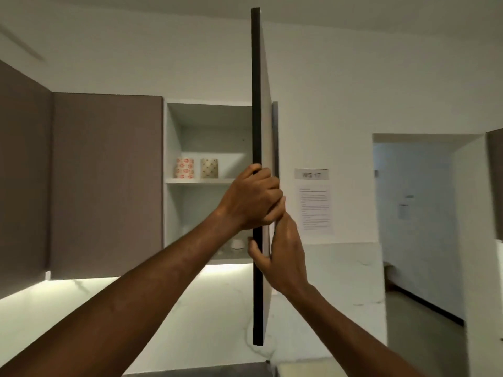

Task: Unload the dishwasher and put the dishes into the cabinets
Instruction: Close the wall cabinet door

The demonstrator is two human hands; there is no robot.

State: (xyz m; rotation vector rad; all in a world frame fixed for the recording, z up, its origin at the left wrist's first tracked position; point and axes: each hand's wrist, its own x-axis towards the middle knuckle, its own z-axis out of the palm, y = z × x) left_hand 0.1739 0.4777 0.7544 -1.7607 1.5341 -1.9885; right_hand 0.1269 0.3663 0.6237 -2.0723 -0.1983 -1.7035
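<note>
Head view: cabinet door (257, 131) stands edge-on to the camera, swung fully out toward the person, the open cabinet (174, 213) just left of it. Left hand (251, 198) is wrapped shut around the door's near edge from the left. Right hand (283, 254) is curled on the same edge just below, from the right, thumb on the left face; the two hands touch. Neither holds a dish. Dishes seen: two patterned cups (196, 167) side by side on the middle shelf, and a small white item (237, 244) on the bottom shelf, partly hidden by the left forearm. The dishwasher is not in view. Risks, as judgement: the door edge is close to the person's head, so a pull toward the camera could strike it. If the door swings shut with the hands wrapped round the edge, fingers could be pinched against the cabinet frame. Both hands occupied means nothing can be loaded until one lets go.
</note>
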